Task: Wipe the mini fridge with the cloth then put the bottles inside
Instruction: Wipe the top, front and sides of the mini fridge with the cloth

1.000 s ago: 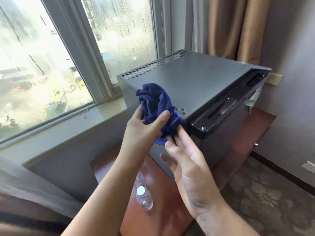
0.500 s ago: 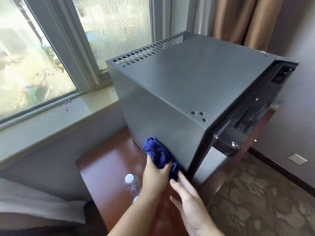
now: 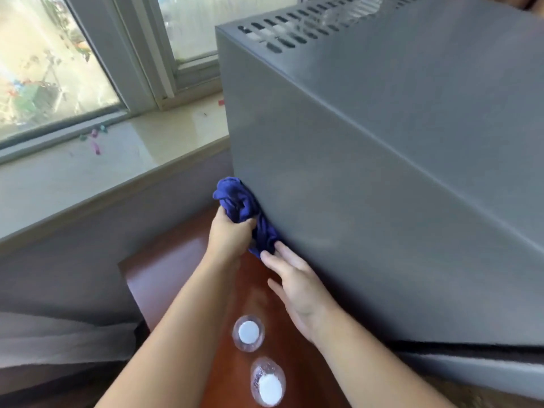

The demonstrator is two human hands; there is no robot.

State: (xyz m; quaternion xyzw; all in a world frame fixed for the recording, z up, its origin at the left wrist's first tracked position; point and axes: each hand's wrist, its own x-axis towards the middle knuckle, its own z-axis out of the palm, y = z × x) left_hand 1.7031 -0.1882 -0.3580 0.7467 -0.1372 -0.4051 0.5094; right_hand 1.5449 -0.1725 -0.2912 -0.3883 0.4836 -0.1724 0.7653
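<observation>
The grey mini fridge [image 3: 397,172] fills the right of the view, its left side wall facing me and vent slots along the top back edge. My left hand [image 3: 228,237] grips a bunched dark blue cloth [image 3: 240,206] pressed against the lower back part of that side wall. My right hand [image 3: 297,285] lies flat beside it, fingers apart, fingertips touching the cloth's lower end and the fridge wall. Two clear bottles with white caps [image 3: 248,333] [image 3: 268,385] stand on the red-brown table between my forearms. The fridge door is out of view.
The red-brown wooden table [image 3: 164,278] carries the fridge and bottles. A pale stone windowsill [image 3: 103,169] with small coloured scraps runs along the left under the window. A grey-white fabric [image 3: 59,340] lies at the lower left.
The view has closed in and dropped toward the fridge's left side. My left hand carried the cloth from the top front corner down the side wall and toward its back lower part; my right hand followed.
</observation>
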